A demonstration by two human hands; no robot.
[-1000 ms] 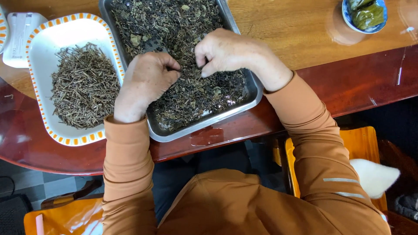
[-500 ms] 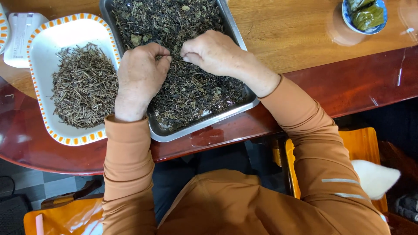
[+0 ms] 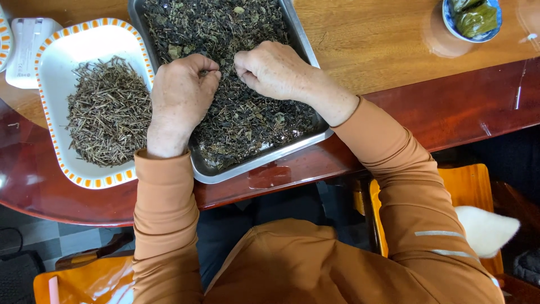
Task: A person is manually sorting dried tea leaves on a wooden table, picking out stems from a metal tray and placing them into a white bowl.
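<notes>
A metal tray (image 3: 264, 157) full of dark dried leaves (image 3: 236, 28) lies on the wooden table. My left hand (image 3: 179, 95) rests in the leaves at the tray's left side, fingers curled in. My right hand (image 3: 275, 68) is beside it, fingertips bent down into the leaves near the tray's middle. The two hands' fingertips sit close together, a small gap between them. What either hand pinches is hidden by the fingers. To the left, a white dish with an orange-checked rim (image 3: 56, 147) holds a heap of dried stems (image 3: 107, 110).
A small blue-rimmed bowl of green wrapped food (image 3: 471, 19) stands at the far right. A white boxy device (image 3: 25, 48) sits at the far left. The table's dark red edge (image 3: 450, 112) runs in front; an orange chair (image 3: 469, 191) is below.
Both hands have moved up the tray and leftward, and their fingertips have come closer together in the leaves. The tray and dish have not moved.
</notes>
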